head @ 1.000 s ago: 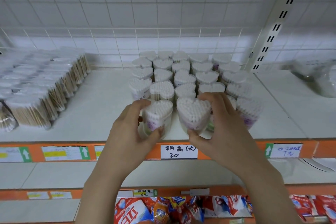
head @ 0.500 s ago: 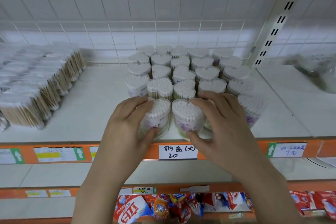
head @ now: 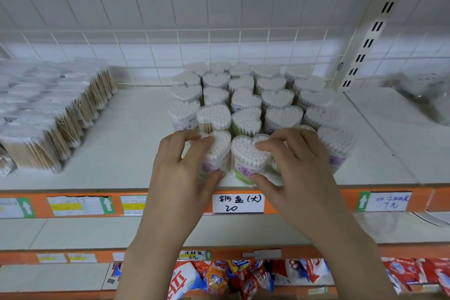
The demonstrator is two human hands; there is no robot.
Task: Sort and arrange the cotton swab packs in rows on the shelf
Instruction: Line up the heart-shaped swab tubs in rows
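On the far left of the white shelf board [head: 117,153], clear plastic bags of wooden-stick cotton swabs [head: 48,114] lie stacked in slanted rows, well apart from the rest. Toward the middle, at the shelf's front edge, the left hand [head: 181,173] curls its fingers and thumb round a clear heart-shaped tub of white cotton swabs [head: 216,153]. Touching that tub on its right stands a second clear heart-shaped tub with a purple label [head: 248,156], gripped by the right hand [head: 294,173], thumb low on its front and fingers over the top. Behind both, more heart-shaped swab tubs [head: 255,97] stand upright in rows. Below, a white handwritten price tag [head: 238,203] sits on the orange shelf strip [head: 316,198].
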